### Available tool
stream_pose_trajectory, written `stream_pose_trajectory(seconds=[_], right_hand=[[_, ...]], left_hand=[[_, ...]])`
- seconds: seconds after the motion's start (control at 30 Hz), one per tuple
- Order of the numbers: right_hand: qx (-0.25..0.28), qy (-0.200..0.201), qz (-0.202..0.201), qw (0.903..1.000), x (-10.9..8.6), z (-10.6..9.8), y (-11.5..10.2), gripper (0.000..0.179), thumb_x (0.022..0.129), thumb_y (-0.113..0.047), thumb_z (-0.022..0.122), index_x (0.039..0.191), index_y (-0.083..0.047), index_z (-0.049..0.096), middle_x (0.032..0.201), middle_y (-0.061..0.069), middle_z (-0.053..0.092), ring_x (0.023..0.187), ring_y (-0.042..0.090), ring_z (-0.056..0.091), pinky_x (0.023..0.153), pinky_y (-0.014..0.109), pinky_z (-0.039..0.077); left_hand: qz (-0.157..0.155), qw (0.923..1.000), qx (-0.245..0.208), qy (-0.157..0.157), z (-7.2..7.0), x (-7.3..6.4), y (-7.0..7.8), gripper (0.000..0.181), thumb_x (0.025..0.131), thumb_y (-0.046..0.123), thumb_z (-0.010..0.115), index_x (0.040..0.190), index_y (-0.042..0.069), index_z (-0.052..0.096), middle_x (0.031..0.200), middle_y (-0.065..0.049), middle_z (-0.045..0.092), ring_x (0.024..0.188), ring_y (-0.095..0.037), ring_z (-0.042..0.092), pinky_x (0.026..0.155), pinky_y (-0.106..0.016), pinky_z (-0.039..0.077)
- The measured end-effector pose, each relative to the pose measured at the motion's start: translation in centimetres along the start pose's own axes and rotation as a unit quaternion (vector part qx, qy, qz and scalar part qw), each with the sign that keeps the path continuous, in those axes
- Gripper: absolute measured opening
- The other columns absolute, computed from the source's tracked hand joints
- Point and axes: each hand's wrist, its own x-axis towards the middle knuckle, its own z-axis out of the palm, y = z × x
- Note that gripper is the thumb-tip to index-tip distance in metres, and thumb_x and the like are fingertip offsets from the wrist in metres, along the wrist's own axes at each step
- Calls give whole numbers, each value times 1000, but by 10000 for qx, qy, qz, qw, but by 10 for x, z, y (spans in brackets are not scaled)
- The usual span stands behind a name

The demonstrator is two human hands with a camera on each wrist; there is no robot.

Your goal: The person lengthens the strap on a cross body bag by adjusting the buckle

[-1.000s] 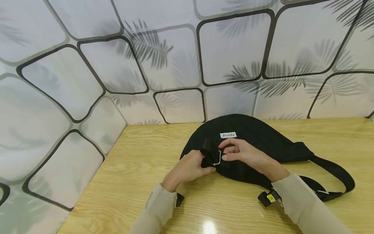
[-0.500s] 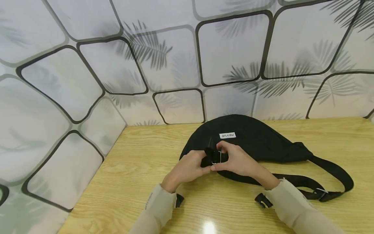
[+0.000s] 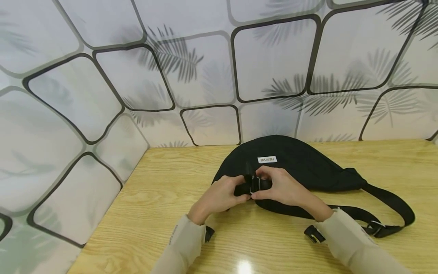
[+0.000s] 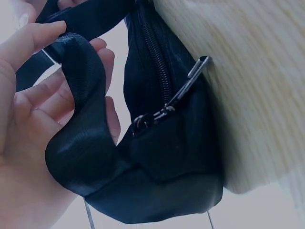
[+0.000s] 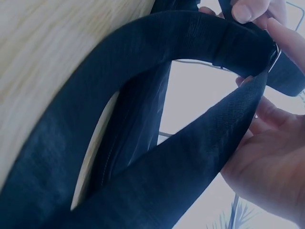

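- A person's 2 hands meet over the near edge of a black bag point(image 3: 308, 167), which lies on the table point(image 3: 154, 213) beneath and just beyond them.
- The left hand point(image 3: 222, 193) pinches the black strap point(image 3: 243, 189) between thumb and fingers; a loose curl of webbing stands up beside its fingertips.
- The right hand point(image 3: 282, 186), almost touching the left, pinches the strap at a silver metal slider point(image 3: 259, 184) between the 2 hands. How the webbing threads through it is hard to tell, black on black.
- Beyond the right hand, a white label point(image 3: 267, 159) shows upside down on the bag.
- Farther to the right hand's side, webbing loops out from the bag's end to a second slider point(image 3: 376, 226) and back beneath the right forearm.
- Near the left hand, a zipper point(image 4: 155, 52) with a metal pull point(image 4: 190, 78) runs along the bag.
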Motion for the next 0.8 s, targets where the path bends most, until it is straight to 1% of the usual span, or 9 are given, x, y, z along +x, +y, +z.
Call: stream_pose_trajectory(seconds=[0.1, 0.13, 0.2, 0.3, 0.37, 0.53, 0.6, 0.7, 0.8], right_hand=[[-8, -35, -62, 10000, -1, -3, 1, 52, 82, -24, 86, 119, 6, 64, 98, 5, 69, 88, 19, 64, 73, 36, 50], [-46, -31, -90, 9999, -1, -4, 1, 53, 82, -24, 86, 120, 6, 64, 99, 5, 69, 89, 20, 64, 74, 37, 51], [-77, -30, -69, 9999, -3, -6, 1, 52, 82, -24, 86, 120, 6, 64, 100, 6, 70, 90, 21, 64, 76, 39, 51], [-141, -10, -48, 9999, -4, -9, 2, 52, 82, -24, 86, 119, 6, 65, 101, 5, 70, 90, 21, 64, 76, 40, 51], [-144, -14, -37, 9999, -6, -11, 4, 52, 82, -24, 86, 119, 5, 65, 99, 4, 70, 88, 19, 63, 75, 39, 51], [-46, -49, -66, 10000, -9, -16, 9, 50, 82, -25, 85, 117, 4, 66, 95, 0, 68, 84, 15, 60, 72, 35, 49], [-3, -66, -98, 9999, -11, -18, 11, 48, 82, -26, 85, 116, 2, 66, 95, -1, 68, 83, 15, 59, 71, 34, 49], [-8, -62, -146, 9999, -13, -21, 13, 46, 83, -26, 85, 114, 2, 66, 94, -1, 67, 83, 15, 59, 71, 33, 48], [22, -65, -149, 9999, -15, -24, 15, 46, 83, -25, 85, 114, 3, 66, 96, 0, 68, 83, 14, 61, 72, 33, 49]], left_hand=[[10, 9999, 122, -43, -1, 0, 0, 28, 96, 11, 70, 122, 1, 67, 93, -4, 70, 58, -3, 50, 56, -21, 43], [8, 9998, 165, -62, -1, 0, 0, 29, 96, 11, 69, 123, 0, 67, 93, -5, 70, 57, -2, 50, 56, -20, 42], [4, 9997, 248, -85, -2, 0, 0, 30, 97, 12, 69, 123, -1, 66, 90, -5, 70, 56, -2, 49, 56, -20, 42], [-1, 9995, 302, -93, -3, 0, -1, 31, 96, 12, 69, 124, -1, 66, 82, -1, 67, 54, -2, 47, 55, -20, 40], [-11, 9994, 324, -99, -3, -1, -1, 30, 96, 12, 68, 124, -1, 67, 79, 1, 65, 53, -2, 46, 54, -20, 40], [-28, 9992, 372, -159, -4, -2, -4, 32, 97, 12, 67, 125, -3, 66, 68, 1, 61, 48, -1, 43, 52, -21, 39], [-12, 9991, 383, -194, -5, -3, -5, 33, 97, 12, 67, 126, -4, 66, 62, 2, 56, 46, -1, 39, 51, -21, 37], [10, 9990, 384, -218, -6, -3, -6, 33, 97, 12, 67, 125, -4, 66, 58, 7, 49, 46, -1, 35, 51, -20, 34], [-9, 9990, 336, -295, -7, -3, -7, 33, 97, 11, 67, 126, -4, 66, 54, 10, 41, 45, -1, 33, 50, -20, 32]])
